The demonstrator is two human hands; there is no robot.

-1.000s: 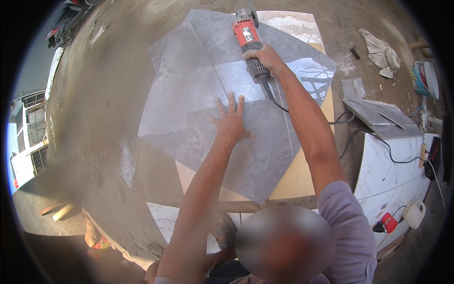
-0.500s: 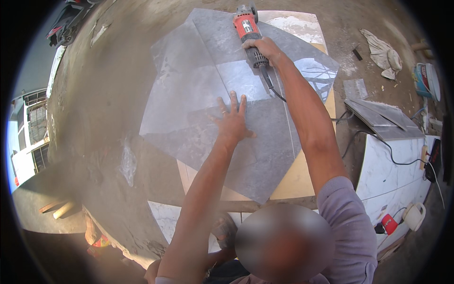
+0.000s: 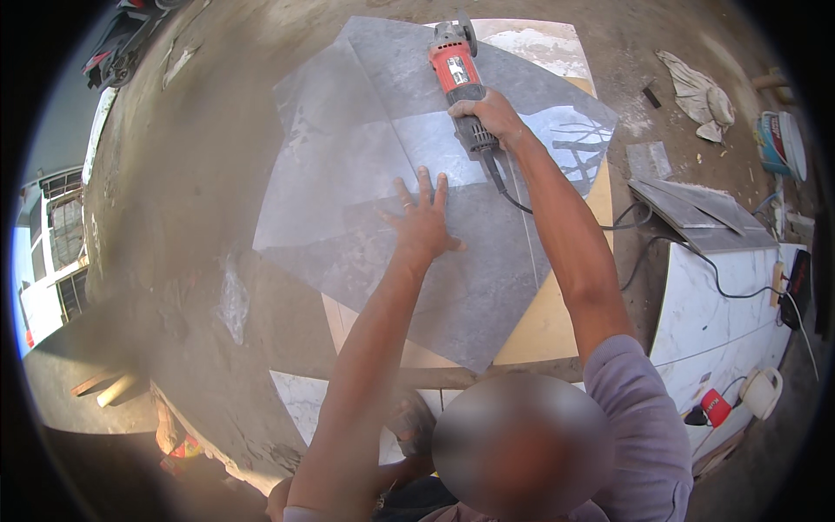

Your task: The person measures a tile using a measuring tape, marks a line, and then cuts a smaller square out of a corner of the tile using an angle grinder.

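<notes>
My right hand (image 3: 489, 116) is wrapped round the dark rear body of a red and black angle grinder (image 3: 457, 74). The tool points away from me, its disc (image 3: 468, 36) at the far end near the far edge of a large grey tile (image 3: 435, 278). A cord runs from its back under my right forearm. Spread out flat, my left hand (image 3: 424, 224) rests on the tile with its fingers apart. A thin straight line crosses the tile lengthwise, passing beneath the grinder and right forearm. Another grey tile (image 3: 322, 165) lies to the left.
Yellowish board (image 3: 546, 326) shows beneath the tiles. At right are a stack of grey tiles (image 3: 704, 217), white marbled tiles (image 3: 718, 300), a black power strip (image 3: 797, 291), a blue bucket (image 3: 776, 146) and a cloth (image 3: 696, 91). Clear plastic (image 3: 232, 300) lies on the ground at left.
The grinder and my right hand have come slightly nearer to me, and the disc shows more at the tool's far end. My left hand stays flat on the tile.
</notes>
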